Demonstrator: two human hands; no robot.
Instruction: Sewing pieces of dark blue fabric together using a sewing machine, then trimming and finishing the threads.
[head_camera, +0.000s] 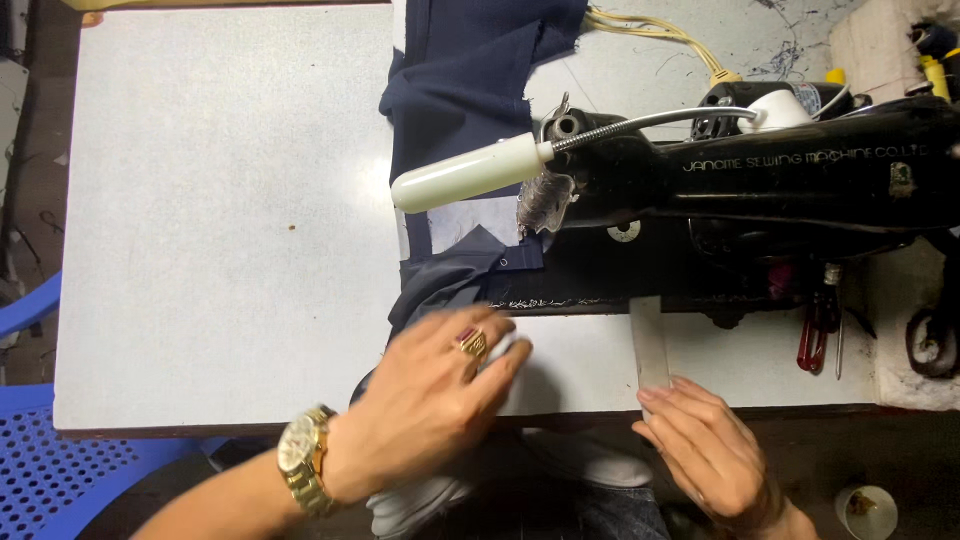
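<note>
Navy cloth (470, 60), 1 sewing machine (780, 180), 2 hands: left hand (440, 395), right hand (705, 450).

A line of pale raised lettering (805, 160) runs along the arm of the black sewing machine (800, 185), near its right end. Beside it sits a small metal badge (902, 179). No packages or screens show.

Two hands: left hand (430, 395) and right hand (705, 450). One gold watch (303, 452). One ring (472, 342). One black sewing machine (780, 175). One white lamp (465, 172). One dark blue cloth (465, 70). One white table (220, 200). One blue chair (60, 470). One red-handled tool (815, 335). One small cup (865, 512). One flat grey strip (650, 345).
</note>
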